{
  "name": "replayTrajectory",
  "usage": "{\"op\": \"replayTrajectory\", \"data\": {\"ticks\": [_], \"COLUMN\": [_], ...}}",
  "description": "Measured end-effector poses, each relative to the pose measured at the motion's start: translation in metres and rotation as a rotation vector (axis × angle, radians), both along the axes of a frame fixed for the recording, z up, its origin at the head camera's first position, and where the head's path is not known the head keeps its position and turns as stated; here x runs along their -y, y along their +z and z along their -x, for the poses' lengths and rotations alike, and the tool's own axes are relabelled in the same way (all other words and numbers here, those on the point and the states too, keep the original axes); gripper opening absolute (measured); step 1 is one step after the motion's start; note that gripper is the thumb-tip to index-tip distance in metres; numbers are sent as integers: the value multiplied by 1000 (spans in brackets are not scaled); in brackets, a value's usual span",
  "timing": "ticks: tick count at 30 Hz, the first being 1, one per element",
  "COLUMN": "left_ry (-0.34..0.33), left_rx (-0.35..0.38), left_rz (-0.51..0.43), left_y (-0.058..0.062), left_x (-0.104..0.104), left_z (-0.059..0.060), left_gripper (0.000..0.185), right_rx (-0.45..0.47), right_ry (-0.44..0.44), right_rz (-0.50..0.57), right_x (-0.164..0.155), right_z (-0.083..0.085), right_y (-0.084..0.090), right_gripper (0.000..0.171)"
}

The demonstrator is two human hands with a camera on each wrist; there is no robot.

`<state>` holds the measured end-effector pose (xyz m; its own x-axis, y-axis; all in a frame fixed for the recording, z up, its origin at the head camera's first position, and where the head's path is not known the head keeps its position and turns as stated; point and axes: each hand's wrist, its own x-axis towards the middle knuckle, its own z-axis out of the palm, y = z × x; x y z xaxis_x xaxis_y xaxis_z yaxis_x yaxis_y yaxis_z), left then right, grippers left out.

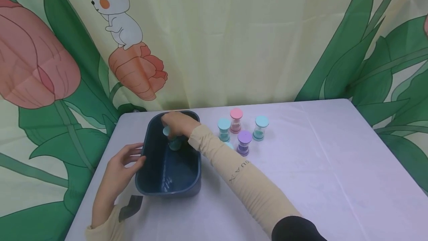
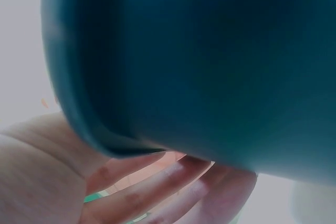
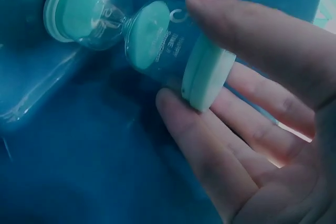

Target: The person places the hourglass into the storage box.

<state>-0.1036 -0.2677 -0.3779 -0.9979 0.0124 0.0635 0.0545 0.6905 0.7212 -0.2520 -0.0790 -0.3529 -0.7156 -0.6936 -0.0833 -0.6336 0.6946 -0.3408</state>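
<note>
The counter [image 1: 301, 166] has a pale cloth on it, and a dark blue tub [image 1: 168, 190] stands near its left end. The left hand [image 1: 122, 164] rests flat against the tub's left wall with straight fingers, holding nothing (it only touches the side). The right hand [image 1: 177, 124] reaches down into the far end of the tub. Its grip pinches a teal sand timer [image 3: 142, 40] by one end cap, thumb on top and fingers below. The timer's long axis is tilted, and it points away from the palm toward the tub's floor, so the far cap is the low end. The right hand is the one nearest to it, since it is already holding it. Just right of the tub four more small timers stand upright on the counter: pink [image 1: 236, 121], blue [image 1: 224, 129], teal [image 1: 260, 128] and purple [image 1: 244, 142].
</note>
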Motion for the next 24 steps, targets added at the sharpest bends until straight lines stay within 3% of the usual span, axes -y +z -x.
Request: {"op": "replayTrajectory", "data": {"ticks": [15, 24], "left_ry": [-3, 3], "left_rx": [8, 4], "left_rz": [-16, -19], "left_y": [-1, -3], "left_x": [-1, 1], "left_z": [1, 2], "left_gripper": [47, 46], "right_rx": [12, -13], "right_ry": [27, 57], "right_rz": [1, 52], "right_x": [-5, -17], "right_z": [-9, -22], "right_y": [10, 28], "right_gripper": [35, 42]}}
